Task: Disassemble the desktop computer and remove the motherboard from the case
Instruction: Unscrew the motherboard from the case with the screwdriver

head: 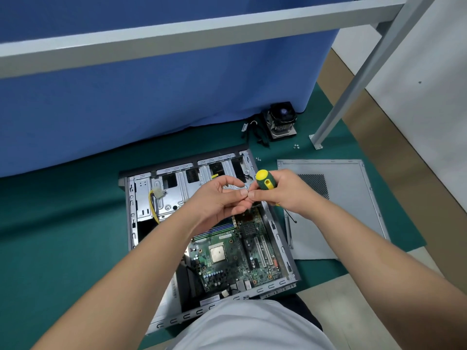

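An open grey computer case (280, 251) lies flat on a green mat. Inside it sits the green motherboard (227, 258), its bare square processor (217, 253) showing. Both hands hover above the case's far half. My right hand (285, 192) grips a green and yellow screwdriver (264, 180), whose thin shaft points down to the right. My left hand (222, 198) is cupped, its fingertips meeting the right hand's fingertips; something small may be pinched there, but it is too small to tell.
The removed side panel (336, 210) lies right of the case. A CPU cooler (280, 120) with black cables stands at the back by a blue curtain (151, 97). Loose screws (296, 146) lie near a grey frame leg (328, 122). Yellow wires (153, 198) hang in the drive bay.
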A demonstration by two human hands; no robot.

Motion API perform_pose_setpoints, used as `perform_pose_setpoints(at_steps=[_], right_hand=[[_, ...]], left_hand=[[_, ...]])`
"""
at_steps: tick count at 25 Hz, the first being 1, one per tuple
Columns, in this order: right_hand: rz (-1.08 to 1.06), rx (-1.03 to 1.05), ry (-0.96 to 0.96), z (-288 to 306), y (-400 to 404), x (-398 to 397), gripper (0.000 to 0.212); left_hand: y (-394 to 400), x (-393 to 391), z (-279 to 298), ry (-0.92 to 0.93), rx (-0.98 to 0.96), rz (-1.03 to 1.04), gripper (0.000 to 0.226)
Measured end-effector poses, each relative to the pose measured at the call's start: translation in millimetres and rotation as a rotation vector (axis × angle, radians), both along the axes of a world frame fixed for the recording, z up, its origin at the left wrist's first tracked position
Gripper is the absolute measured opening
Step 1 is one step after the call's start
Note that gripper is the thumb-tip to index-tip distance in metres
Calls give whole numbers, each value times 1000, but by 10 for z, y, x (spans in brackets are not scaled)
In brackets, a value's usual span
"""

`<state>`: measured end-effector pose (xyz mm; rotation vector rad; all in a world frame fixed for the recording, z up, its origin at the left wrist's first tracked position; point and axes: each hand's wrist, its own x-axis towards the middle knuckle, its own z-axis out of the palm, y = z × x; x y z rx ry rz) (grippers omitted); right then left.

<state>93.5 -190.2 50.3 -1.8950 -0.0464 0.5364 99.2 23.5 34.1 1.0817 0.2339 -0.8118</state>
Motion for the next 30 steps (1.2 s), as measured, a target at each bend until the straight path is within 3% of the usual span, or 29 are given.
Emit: perform_pose_setpoints(at_steps=[3, 6, 9, 11, 15, 23, 30], right_hand=[[-104, 16, -12, -105, -51, 146, 9], [-314, -18, 33, -252, -259, 377, 9], [-440, -128, 88, -470, -457, 580, 3], [-498, -175, 117, -624, -516, 748, 2], [-553, -244, 176, -964, -527, 1119, 11], [-519, -481, 233, -1693, -515, 1850, 13], [-516, -523, 243, -2011, -441, 2077, 19]], left_hand=[[-34, 111, -96, -132, 124, 20, 22], [88, 275, -216, -505, 608, 68, 8], [320, 463, -424, -873, 1138, -59, 29], [411, 613, -577, -905, 1299, -247, 52], [399, 708, -800, -812, 1447, -472, 67], [442, 751, -958, -885, 1494, -474, 85], [435, 746, -977, -886, 1497, -473, 86]])
